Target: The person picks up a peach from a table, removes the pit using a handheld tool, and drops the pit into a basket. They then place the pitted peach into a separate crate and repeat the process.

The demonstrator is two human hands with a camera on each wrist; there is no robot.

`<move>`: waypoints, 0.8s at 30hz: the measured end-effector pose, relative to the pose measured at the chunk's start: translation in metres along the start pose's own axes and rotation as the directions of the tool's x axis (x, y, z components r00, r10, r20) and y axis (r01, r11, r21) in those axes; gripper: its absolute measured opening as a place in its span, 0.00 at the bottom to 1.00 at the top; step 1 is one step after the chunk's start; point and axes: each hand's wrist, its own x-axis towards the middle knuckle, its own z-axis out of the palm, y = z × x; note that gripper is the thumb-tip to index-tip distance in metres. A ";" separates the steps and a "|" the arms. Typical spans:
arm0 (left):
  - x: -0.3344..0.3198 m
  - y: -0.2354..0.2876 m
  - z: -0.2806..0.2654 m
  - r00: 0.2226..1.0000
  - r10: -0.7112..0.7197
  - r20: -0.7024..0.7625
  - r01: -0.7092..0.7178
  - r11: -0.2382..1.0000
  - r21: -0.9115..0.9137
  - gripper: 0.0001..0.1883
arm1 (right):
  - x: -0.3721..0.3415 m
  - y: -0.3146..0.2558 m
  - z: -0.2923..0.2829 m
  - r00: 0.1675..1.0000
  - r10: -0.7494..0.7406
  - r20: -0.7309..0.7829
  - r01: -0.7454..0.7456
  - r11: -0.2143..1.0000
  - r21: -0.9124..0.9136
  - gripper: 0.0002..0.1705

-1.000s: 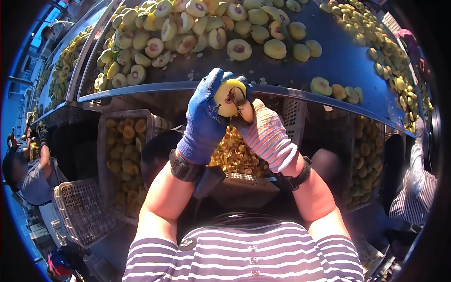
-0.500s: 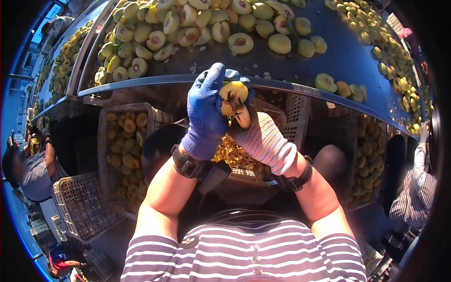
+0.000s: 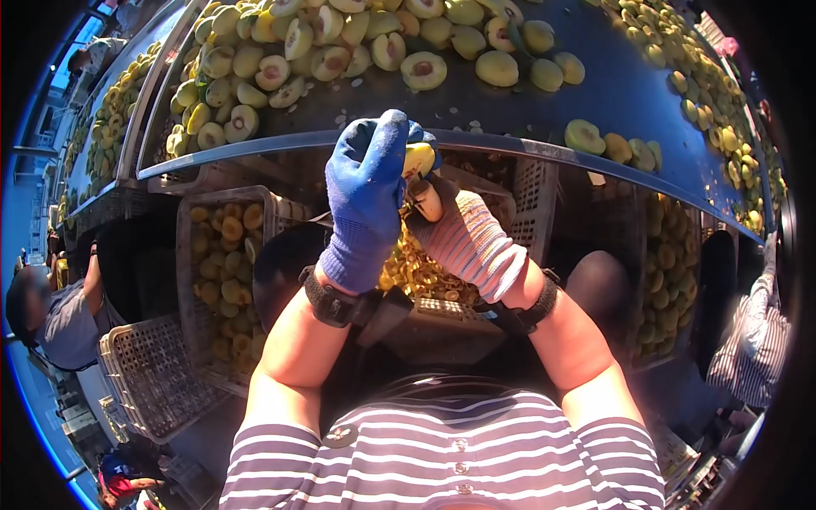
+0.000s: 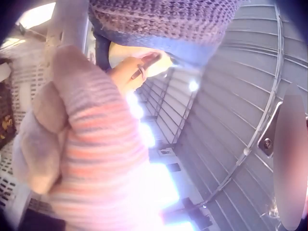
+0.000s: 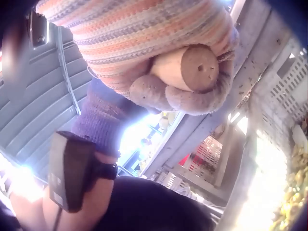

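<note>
My left hand (image 3: 367, 191), in a blue coated glove, holds a yellow-green halved fruit (image 3: 417, 159), peach-like, its fingers curled round the far side. Close against it, my right hand (image 3: 476, 238), in a striped knit glove, grips a wooden-handled tool (image 3: 425, 201). The handle's round butt (image 5: 201, 68) pokes out of the right fist in the right wrist view. From the left wrist, the tool's dark metal end (image 4: 148, 65) shows right at the cut fruit. Much of the fruit is hidden by the blue glove.
Ahead, a metal table (image 3: 510, 110) with a raised edge bears a heap of halved fruit (image 3: 331, 51). Below my hands a crate holds yellow scraps (image 3: 425, 272). Fruit-filled crates stand at left (image 3: 228, 280) and right (image 3: 663, 289). Other people work on both sides.
The left hand has rolled over, so the fruit's cut face shows less. Both hands have shifted slightly left, and the tool's handle points more toward the head camera.
</note>
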 end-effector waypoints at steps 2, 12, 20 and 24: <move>-0.001 0.000 0.000 1.000 -0.012 -0.013 0.011 0.999 -0.037 0.11 | 0.001 0.003 0.002 0.997 -0.081 0.004 0.080 0.962 -0.261 0.26; 0.006 -0.027 -0.039 0.875 0.219 0.432 -0.361 0.890 0.280 0.18 | 0.012 -0.041 -0.062 0.783 0.290 0.551 -0.589 0.631 0.505 0.16; -0.006 -0.002 -0.007 0.993 -0.107 0.043 0.107 0.994 -0.006 0.13 | -0.002 -0.029 -0.033 0.734 0.349 0.582 -0.679 0.361 0.640 0.09; 0.006 0.000 -0.008 0.968 -0.218 0.120 0.200 0.969 0.148 0.13 | -0.010 -0.022 -0.031 0.671 0.299 0.678 -0.738 0.183 0.649 0.09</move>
